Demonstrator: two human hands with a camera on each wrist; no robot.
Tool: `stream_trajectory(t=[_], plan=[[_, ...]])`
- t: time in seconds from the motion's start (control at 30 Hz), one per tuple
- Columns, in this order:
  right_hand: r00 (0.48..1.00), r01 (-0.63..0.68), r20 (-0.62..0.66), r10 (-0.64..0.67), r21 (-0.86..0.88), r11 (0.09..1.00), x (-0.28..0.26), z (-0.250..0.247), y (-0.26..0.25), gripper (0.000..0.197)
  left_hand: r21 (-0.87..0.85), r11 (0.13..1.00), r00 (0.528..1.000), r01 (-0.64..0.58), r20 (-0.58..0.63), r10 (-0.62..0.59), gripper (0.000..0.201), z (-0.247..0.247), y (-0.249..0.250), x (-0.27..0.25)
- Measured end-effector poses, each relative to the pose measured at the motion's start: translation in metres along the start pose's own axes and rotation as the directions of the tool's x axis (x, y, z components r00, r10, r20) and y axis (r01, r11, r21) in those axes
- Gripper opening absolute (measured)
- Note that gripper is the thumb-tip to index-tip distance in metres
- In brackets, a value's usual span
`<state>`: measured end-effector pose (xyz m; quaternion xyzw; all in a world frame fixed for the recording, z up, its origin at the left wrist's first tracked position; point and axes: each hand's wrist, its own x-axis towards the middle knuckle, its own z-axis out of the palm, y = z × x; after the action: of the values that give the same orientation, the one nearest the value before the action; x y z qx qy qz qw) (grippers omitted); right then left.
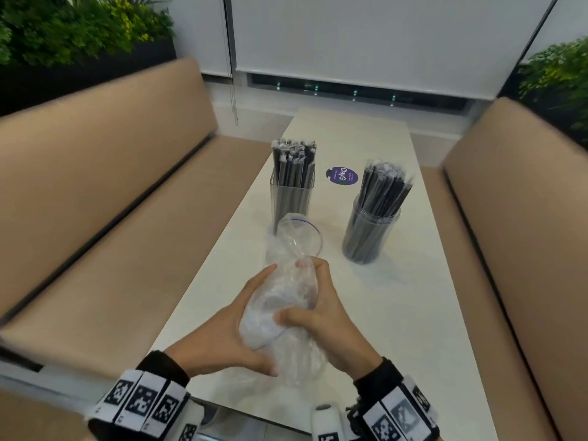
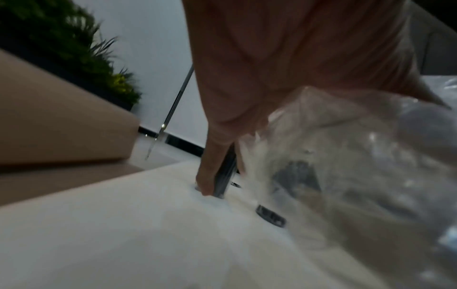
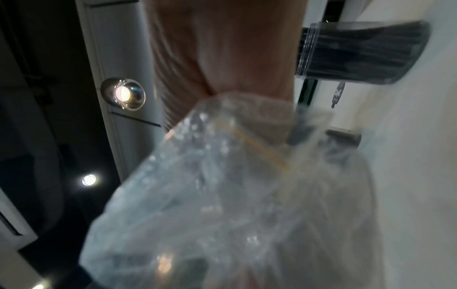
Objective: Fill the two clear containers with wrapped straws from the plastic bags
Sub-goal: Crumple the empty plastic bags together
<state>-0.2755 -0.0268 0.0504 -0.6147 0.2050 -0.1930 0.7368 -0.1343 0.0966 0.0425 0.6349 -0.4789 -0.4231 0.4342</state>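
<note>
A square clear container [image 1: 292, 198] and a round clear container [image 1: 369, 232] stand on the white table [image 1: 413, 313], both packed with black wrapped straws [image 1: 294, 163]. Near the table's front, both hands crumple clear plastic bags [image 1: 286, 300] with no straws visible inside. My left hand [image 1: 235, 326] grips the bundle from the left. My right hand [image 1: 321, 313] grips it from the right, thumb on top. In the wrist views the plastic [image 2: 346, 156] [image 3: 222, 205] fills the frame, blurred. The round container [image 3: 358, 52] shows in the right wrist view.
Tan padded benches [image 1: 111, 186] [image 1: 525, 233] flank the table on both sides. A purple round sticker [image 1: 341, 176] lies on the table between the containers. Plants [image 1: 63, 27] stand behind the left bench, and a window blind [image 1: 381, 43] hangs past the far end.
</note>
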Motion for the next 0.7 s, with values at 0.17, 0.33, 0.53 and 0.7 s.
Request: stream_trajectory(t=[0.17, 0.33, 0.53, 0.7], plan=[[1.0, -0.017, -0.002, 0.018, -0.41, 0.912, 0.0, 0.0, -0.007, 0.058, 0.155, 0.984, 0.969, 0.092, -0.241, -0.053, 0.042, -0.002, -0.018, -0.011], [0.994, 0.048, 0.11, 0.023, -0.6, 0.798, 0.004, 0.015, -0.001, 0.086, 0.117, 0.992, 0.945, 0.054, -0.326, -0.013, 0.036, -0.028, -0.022, -0.028], [0.969, -0.024, 0.235, 0.07, -0.191, 0.981, 0.02, 0.087, 0.034, 0.084, -0.307, 0.949, 0.882, -0.077, -0.465, -0.079, 0.018, -0.056, -0.029, -0.039], [0.995, -0.102, 0.01, 0.102, -0.013, 0.995, 0.055, 0.179, 0.072, 0.073, -0.655, 0.751, 0.829, -0.082, -0.463, -0.314, 0.02, -0.1, -0.073, -0.063]])
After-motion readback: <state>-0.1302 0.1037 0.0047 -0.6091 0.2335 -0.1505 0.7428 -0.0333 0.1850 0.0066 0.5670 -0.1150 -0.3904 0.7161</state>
